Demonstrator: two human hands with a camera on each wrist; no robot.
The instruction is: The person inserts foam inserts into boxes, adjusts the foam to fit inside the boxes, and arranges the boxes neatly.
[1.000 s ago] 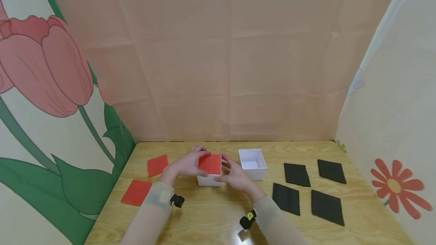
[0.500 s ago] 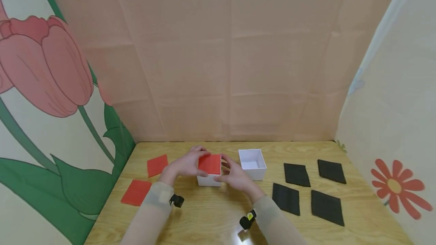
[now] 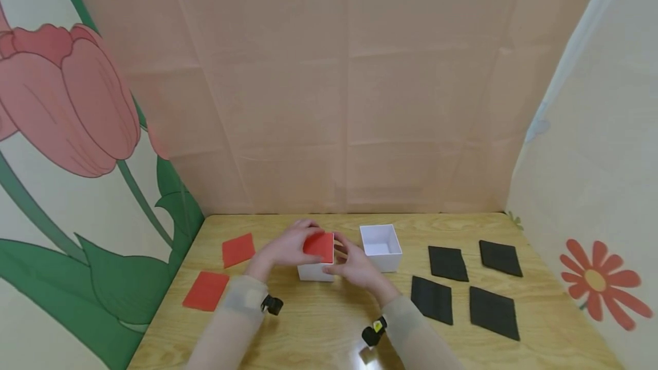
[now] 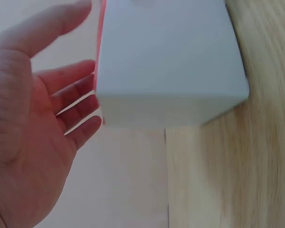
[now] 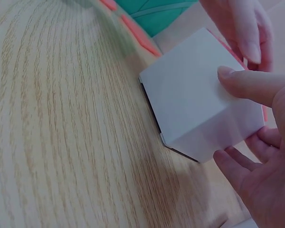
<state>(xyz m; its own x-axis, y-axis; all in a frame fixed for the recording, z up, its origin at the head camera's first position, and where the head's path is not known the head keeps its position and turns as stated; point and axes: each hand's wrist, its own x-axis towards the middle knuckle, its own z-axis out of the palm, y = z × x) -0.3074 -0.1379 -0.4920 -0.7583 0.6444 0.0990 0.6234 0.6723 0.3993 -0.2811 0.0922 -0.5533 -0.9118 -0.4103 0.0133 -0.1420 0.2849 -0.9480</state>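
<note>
A white box (image 3: 315, 272) stands on the table with a red square (image 3: 320, 246) over its top. My right hand (image 3: 354, 267) grips this box at its right side; in the right wrist view the thumb (image 5: 251, 85) presses one wall and the fingers (image 5: 232, 166) lie along the adjoining one. Over the left part of the red square is my left hand (image 3: 290, 245), its thumb toward the front and its fingers toward the back. The left wrist view has these fingers (image 4: 69, 78) nearly straight, tips right at the red edge of the box.
A second white box (image 3: 382, 261), uncovered, stands just right of the right hand. Two red squares (image 3: 238, 250) lie at the left of the wooden table (image 3: 319, 330). Several black squares (image 3: 448, 263) lie at the right. A cloth backdrop (image 3: 360, 101) hangs behind.
My left hand has shifted slightly to the right over the red square, covering more of its left side. The right hand and both boxes stay in place.
</note>
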